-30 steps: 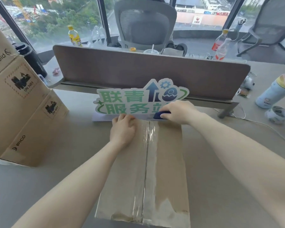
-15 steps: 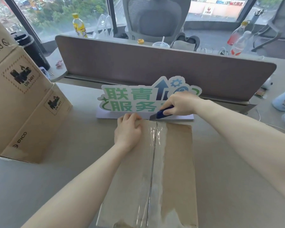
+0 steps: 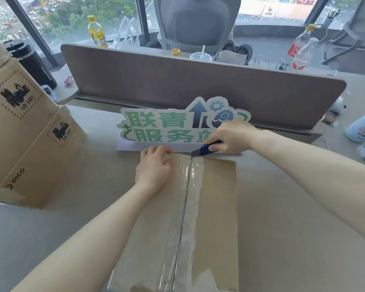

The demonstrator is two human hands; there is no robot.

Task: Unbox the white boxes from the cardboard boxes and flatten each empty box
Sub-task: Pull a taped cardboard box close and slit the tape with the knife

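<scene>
A closed cardboard box lies on the desk in front of me, its centre seam sealed with clear tape. My left hand presses flat on the box's far left corner. My right hand grips a blue utility knife, whose blade tip touches the tape at the far end of the seam. No white boxes show.
Stacked PICO cardboard boxes stand at the left. A green-lettered sign stands just beyond the box, in front of a brown desk divider. A black tumbler, bottles and a light blue flask sit around.
My right hand tilted the knife downward and brought its blade tip onto the far end of the taped seam. My left hand stayed pressing on the box.
</scene>
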